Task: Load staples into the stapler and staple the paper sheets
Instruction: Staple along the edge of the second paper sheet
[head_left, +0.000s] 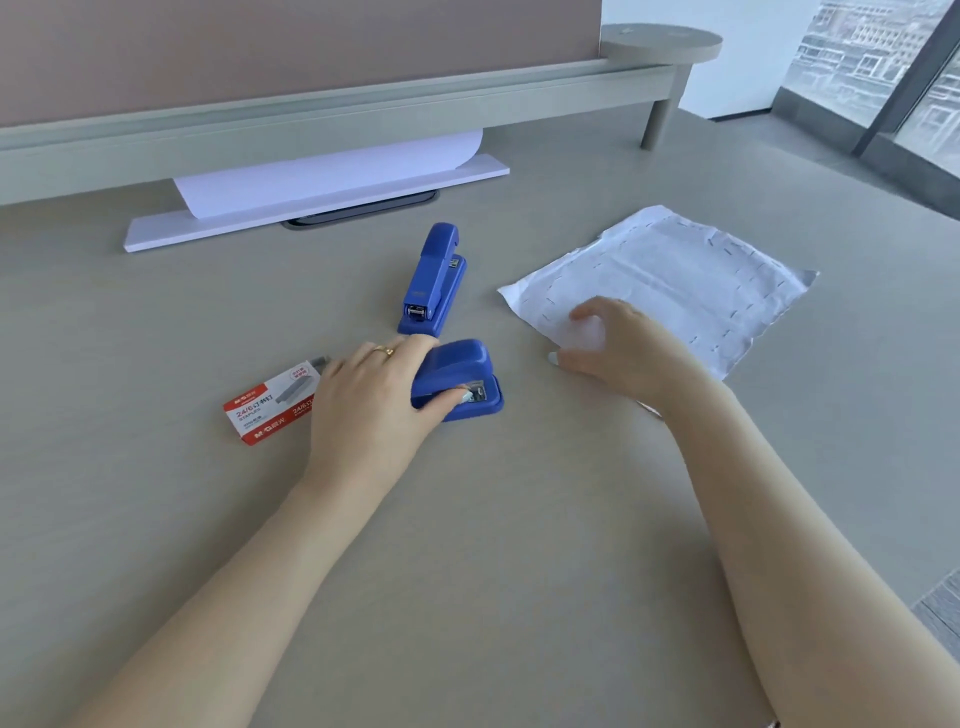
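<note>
now the left hand (370, 400) grips a short blue stapler (457, 382) lying on the grey desk (467, 545), fingers over its top and the thumb curled along its near side by the metal mouth, which points toward 3 o'clock. just at 9 o'clock of that hand, partly under it, lies a red and white staple box (270, 410) with a strip of staples (320, 362) poking out of its far end. at 12 o'clock of the held stapler, nearly touching it, a second, longer blue stapler (434, 280) lies with its front end toward the person, close in the way of anything passing between the two. at 3 o'clock the right hand (618, 348) rests on the near left corner of a crumpled sheaf of paper sheets (670, 286), fingers loosely bent and spread, pressing down rather than pinching; many staples already dot the paper's edges. farther off, at 11 o'clock, a white board (317, 205) lies flat with a curved white sheet (332, 171) on it, tucked under a grey shelf (363, 109) that runs across the back of the desk. a window (883, 57) shows at 1 o'clock.
</note>
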